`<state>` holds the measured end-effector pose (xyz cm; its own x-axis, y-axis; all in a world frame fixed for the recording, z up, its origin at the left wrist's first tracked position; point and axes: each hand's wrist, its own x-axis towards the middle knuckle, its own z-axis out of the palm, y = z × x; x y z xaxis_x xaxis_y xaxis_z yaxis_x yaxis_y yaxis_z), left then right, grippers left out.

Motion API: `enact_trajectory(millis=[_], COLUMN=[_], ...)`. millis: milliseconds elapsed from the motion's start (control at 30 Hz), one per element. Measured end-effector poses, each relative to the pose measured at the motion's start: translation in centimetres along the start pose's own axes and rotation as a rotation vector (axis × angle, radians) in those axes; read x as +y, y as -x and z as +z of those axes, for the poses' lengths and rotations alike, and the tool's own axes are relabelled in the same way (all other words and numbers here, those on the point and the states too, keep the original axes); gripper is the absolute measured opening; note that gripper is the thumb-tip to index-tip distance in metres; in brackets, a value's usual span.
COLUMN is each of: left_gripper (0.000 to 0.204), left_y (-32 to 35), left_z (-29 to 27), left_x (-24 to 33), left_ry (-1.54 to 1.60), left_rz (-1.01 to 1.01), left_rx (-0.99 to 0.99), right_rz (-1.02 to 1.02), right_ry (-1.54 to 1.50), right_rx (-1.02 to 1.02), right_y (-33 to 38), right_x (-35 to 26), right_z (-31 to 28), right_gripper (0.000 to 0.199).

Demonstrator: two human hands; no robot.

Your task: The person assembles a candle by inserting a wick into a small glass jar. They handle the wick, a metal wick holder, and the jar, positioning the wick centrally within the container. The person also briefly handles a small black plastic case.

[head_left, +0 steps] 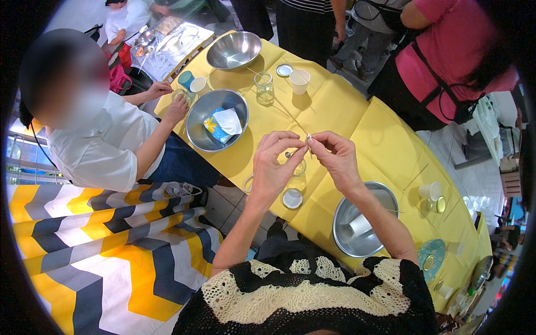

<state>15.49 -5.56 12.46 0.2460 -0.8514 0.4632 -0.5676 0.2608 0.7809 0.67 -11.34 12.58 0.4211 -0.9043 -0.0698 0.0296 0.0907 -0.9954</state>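
My left hand (pixel 277 162) and my right hand (pixel 339 159) meet over the yellow-covered table, thumbs and fingertips pinched together. Between them is a thin stick (pixel 291 116), its length slanting away up and to the left. A small whitish bit, too small to name, shows on the stick at my fingertips. Below my hands stands a glass jar (pixel 300 169), partly hidden by my left hand. A small dark metallic piece (pixel 288 154) shows beside my left fingers; whether I hold it I cannot tell. A round white lid (pixel 292 199) lies nearer me.
A steel bowl (pixel 338 239) with a white cup is by my right forearm. Ahead are another jar (pixel 264 89), a paper cup (pixel 300 81) and steel bowls (pixel 191 125). A co-worker (pixel 106 139) handles a jar at left. More cups and jars (pixel 440 204) stand at right.
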Motion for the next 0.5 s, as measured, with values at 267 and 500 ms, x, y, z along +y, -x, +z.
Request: enact_trajectory(millis=[267,500], left_gripper=[0.032,0.029], left_y=[-0.2,-0.4], left_z=[-0.8,-1.6], left_x=[-0.3,-0.9], left_ry=[0.417,0.485], left_rz=[-0.424,-0.449], left_rx=[-0.234,-0.35], right_rz=[0.197,0.195], right_ry=[-0.179,-0.166], right_rx=[-0.056,-0.07], right_y=[-0.1,0.1], right_x=[-0.2,-0.7], right_z=[-1.0,-0.9], right_gripper=[0.014,0.014])
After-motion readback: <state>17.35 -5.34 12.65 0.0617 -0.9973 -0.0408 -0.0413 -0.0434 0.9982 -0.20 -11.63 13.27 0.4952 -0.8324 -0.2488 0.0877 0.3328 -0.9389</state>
